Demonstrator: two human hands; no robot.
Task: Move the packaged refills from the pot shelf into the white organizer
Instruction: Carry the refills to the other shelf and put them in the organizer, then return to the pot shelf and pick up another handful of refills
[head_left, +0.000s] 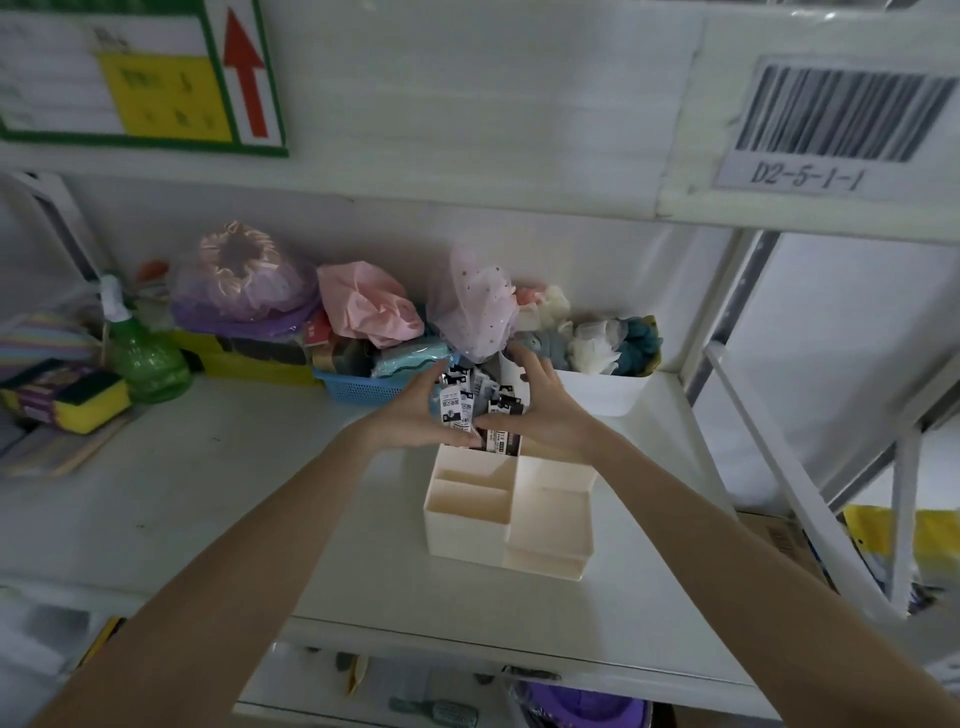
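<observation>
A white organizer (550, 514) with several compartments stands on the white shelf, right of its middle. A bundle of black-and-white packaged refills (470, 402) stands upright in its far compartment. My left hand (415, 410) grips the bundle from the left, thumb at its front. On the right side my right hand (540, 410) grips it, fingers curled over the top and thumb across the front. The near compartments of the organizer hold nothing.
Behind the organizer sit a blue basket (358, 387) of cloths, a white bin (602, 392) of scrunchies and pink bagged items (369, 306). A green spray bottle (143, 358) and sponges (78, 400) are at the left. A white rack frame (779, 457) rises at the right.
</observation>
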